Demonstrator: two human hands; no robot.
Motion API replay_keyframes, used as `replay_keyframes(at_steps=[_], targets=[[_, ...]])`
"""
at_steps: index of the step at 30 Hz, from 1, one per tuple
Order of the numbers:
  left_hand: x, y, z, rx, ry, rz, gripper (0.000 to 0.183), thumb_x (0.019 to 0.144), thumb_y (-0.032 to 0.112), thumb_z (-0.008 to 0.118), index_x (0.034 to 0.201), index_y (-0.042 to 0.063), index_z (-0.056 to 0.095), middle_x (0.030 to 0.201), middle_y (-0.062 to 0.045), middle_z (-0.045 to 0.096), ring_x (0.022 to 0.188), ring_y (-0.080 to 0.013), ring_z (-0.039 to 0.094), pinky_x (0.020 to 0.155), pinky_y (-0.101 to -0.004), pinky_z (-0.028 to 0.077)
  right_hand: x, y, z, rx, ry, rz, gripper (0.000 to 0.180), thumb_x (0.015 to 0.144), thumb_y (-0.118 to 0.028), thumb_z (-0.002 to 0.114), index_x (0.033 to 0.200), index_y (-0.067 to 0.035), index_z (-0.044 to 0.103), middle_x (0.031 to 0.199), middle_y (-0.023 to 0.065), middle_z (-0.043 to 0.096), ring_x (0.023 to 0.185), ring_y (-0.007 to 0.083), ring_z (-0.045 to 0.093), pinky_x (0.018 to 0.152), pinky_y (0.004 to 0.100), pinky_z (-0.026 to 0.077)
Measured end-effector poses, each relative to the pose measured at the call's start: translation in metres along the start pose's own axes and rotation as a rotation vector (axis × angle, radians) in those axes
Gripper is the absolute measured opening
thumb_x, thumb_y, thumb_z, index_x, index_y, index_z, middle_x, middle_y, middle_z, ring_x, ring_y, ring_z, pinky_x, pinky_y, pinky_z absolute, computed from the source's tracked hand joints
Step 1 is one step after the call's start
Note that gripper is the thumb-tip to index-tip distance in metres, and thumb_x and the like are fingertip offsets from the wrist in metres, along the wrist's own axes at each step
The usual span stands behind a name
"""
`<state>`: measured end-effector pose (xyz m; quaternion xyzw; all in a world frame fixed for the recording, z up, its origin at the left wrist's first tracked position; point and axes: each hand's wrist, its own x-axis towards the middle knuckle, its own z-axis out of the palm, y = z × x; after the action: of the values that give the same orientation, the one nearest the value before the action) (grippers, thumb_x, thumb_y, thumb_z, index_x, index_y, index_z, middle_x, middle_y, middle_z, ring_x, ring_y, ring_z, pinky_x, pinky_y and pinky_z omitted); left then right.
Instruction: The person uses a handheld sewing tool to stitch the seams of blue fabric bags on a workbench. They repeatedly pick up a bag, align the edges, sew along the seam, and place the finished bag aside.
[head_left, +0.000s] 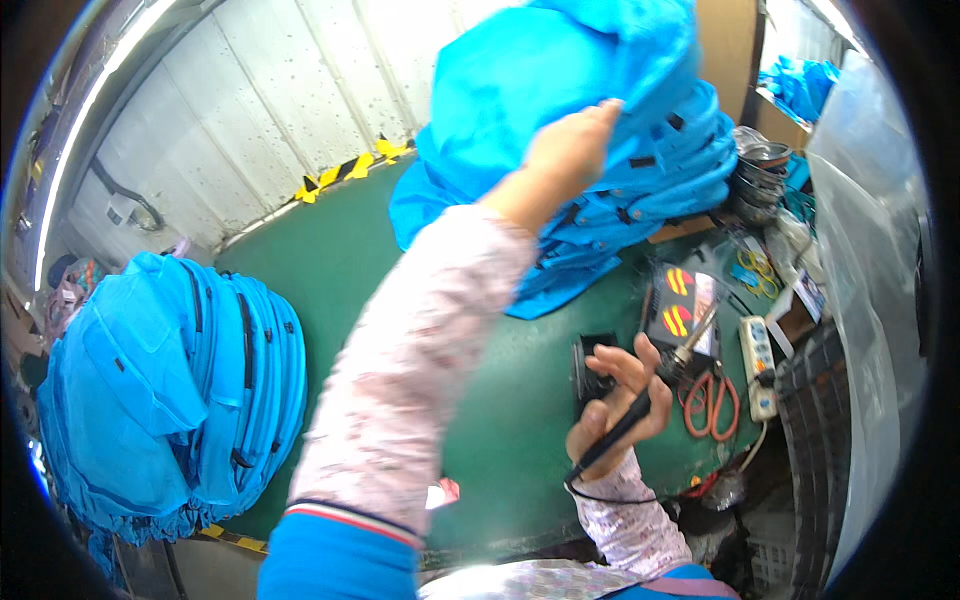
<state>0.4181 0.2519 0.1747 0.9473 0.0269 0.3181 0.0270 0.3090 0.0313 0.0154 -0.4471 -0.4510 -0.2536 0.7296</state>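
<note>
My left hand (574, 154) is closed on the fabric of a blue backpack (517, 90) on top of a pile at the back of the green table. In my right hand (624, 409), nearer the table's front right, lies a soldering iron (626, 427) with a black handle, its metal tip pointing up and right over a black box with red and yellow stickers (664, 315). Both forearms wear pale pink patterned sleeves. Beneath the right hand is a small black object (592, 360), partly hidden.
Another stack of blue backpacks (172, 390) stands at the left edge. Red-handled scissors (711, 405) and a white power strip (759, 367) lie at the right. Behind them are stacked metal bowls (761, 176) and a plastic sheet (870, 247). A corrugated wall (285, 90) borders the green table (495, 390).
</note>
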Motion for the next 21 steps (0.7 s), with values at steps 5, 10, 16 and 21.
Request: replay_keyframes(at_steps=[5, 10, 16, 21], targets=[[-0.001, 0.038, 0.124, 0.162, 0.051, -0.144, 0.055, 0.087, 0.015, 0.059, 0.14, 0.008, 0.047, 0.101, -0.014, 0.065, 0.092, -0.03, 0.066, 0.07, -0.0454, 0.052, 0.01, -0.002, -0.002, -0.116, 0.121, 0.21, 0.059, 0.102, -0.034, 0.049, 0.142, -0.001, 0.02, 0.124, 0.0337, 0.054, 0.097, 0.0297, 0.062, 0.073, 0.0348, 0.057], [-0.069, 0.062, 0.082, 0.216, 0.267, 0.15, 0.05, 0.083, 0.02, 0.061, 0.125, -0.007, 0.058, 0.133, -0.026, 0.051, 0.134, -0.0479, 0.041, 0.117, -0.0561, 0.025, 0.019, -0.008, -0.006, -0.119, 0.12, 0.149, 0.056, 0.105, -0.031, 0.043, 0.145, 0.0, 0.021, 0.14, 0.0355, 0.043, 0.087, 0.0265, 0.065, 0.066, 0.0333, 0.058], [-0.282, 0.019, -0.081, 0.244, 0.222, -0.162, 0.037, 0.076, -0.005, 0.06, 0.112, 0.003, 0.066, 0.119, -0.018, 0.06, 0.114, -0.0369, 0.058, 0.098, -0.0461, 0.049, 0.018, -0.025, 0.003, -0.027, 0.1, 0.207, 0.053, 0.107, -0.031, 0.043, 0.144, 0.002, 0.026, 0.137, 0.0312, 0.049, 0.087, 0.0245, 0.065, 0.067, 0.032, 0.058], [-0.461, -0.074, -0.234, 0.773, 0.114, -0.586, 0.05, 0.08, -0.006, 0.055, 0.13, -0.001, 0.05, 0.12, -0.024, 0.055, 0.114, -0.0423, 0.055, 0.1, -0.0461, 0.046, 0.006, -0.044, 0.023, 0.002, -0.042, 0.254, 0.052, 0.107, -0.031, 0.043, 0.144, 0.002, 0.026, 0.134, 0.0272, 0.052, 0.083, 0.0195, 0.063, 0.068, 0.0306, 0.056]])
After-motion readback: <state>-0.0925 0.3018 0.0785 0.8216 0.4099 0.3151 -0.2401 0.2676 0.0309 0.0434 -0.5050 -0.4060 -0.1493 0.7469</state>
